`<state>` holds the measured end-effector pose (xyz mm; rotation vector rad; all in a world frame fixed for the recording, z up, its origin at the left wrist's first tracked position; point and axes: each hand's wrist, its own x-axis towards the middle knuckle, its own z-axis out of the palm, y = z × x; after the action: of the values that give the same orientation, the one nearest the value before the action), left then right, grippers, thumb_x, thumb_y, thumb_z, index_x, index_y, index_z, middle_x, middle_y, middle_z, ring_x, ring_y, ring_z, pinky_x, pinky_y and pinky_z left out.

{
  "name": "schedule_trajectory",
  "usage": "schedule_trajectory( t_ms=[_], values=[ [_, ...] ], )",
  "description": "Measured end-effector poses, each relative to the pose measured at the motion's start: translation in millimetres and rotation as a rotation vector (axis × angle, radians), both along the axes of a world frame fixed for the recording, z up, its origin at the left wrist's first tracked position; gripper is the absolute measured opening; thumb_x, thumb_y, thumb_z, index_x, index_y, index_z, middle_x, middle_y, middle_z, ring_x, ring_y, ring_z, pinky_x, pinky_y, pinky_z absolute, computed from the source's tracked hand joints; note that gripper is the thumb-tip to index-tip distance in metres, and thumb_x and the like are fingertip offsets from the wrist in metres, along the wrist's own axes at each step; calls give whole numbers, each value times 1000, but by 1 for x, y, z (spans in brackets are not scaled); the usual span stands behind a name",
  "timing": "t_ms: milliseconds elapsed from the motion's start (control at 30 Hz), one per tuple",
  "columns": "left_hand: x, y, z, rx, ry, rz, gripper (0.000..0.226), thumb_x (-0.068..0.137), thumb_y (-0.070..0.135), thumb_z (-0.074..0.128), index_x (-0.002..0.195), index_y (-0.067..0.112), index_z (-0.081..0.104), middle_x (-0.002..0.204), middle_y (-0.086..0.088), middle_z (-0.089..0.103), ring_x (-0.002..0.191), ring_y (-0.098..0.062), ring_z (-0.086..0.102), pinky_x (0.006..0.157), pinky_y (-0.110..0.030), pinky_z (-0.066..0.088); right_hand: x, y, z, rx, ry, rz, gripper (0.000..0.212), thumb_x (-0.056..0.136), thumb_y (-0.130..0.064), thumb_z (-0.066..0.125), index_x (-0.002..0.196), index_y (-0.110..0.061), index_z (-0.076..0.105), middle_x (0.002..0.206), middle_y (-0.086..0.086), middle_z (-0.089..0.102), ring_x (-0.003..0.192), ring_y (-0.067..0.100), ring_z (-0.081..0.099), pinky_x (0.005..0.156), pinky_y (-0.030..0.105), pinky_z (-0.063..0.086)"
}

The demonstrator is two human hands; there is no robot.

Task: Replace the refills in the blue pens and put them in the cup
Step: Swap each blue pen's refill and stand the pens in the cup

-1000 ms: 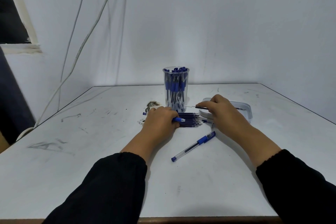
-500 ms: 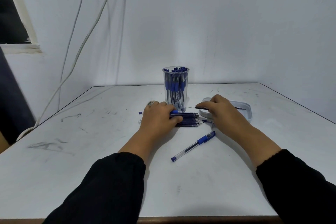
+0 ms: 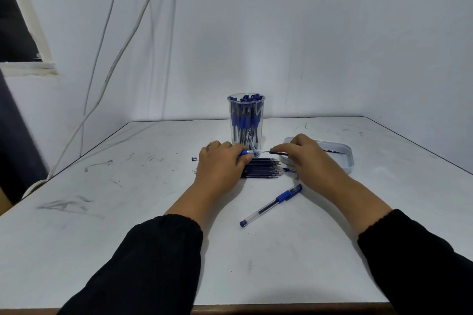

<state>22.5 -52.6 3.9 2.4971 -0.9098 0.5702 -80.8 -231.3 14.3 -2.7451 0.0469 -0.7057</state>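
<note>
scuffed white table [image 3: 128,212] in a bare, seemingly white-walled corner

A scuffed white counter [image 3: 128,212] meets a white wall [image 3: 307,46] behind. Left of the counter, pale cables [image 3: 122,48] hang down the wall, beside a dark window opening [image 3: 12,20].

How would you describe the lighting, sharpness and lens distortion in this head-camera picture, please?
Head view: light is dim, even and bluish, with soft shadows under both forearms; no harsh glare, only a faint sheen on the clear cup. The left hand, right hand and lying pen look sharp; the refill pile is too fine to count. Wide-angle bending curves the table edges and stretches the sleeves.
</note>
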Motion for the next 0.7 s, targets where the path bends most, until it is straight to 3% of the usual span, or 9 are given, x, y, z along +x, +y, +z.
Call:
schedule_trajectory(
  t_ms=[167, 700],
  values=[
    [-1, -1, 0, -4, -1, -10, 34, 97, 44, 38, 125, 32, 55, 114, 5, 61, 112, -18, 43, 95, -35, 25, 0, 3, 1, -7, 11, 8, 43, 96, -4, 48, 129, -29, 59, 96, -2, 41, 91, 17, 44, 76, 30, 45],
    [-1, -1, 0, -19, 10, 15, 36, 97, 46, 38, 126, 33, 54, 115, 4, 61, 113, -19, 43, 94, -34, 25, 1, 2, 0, -7, -6, 20, 46, 95, 0, 49, 130, -28, 59, 96, -2, 43, 91, 16, 44, 73, 28, 43]
  ],
)
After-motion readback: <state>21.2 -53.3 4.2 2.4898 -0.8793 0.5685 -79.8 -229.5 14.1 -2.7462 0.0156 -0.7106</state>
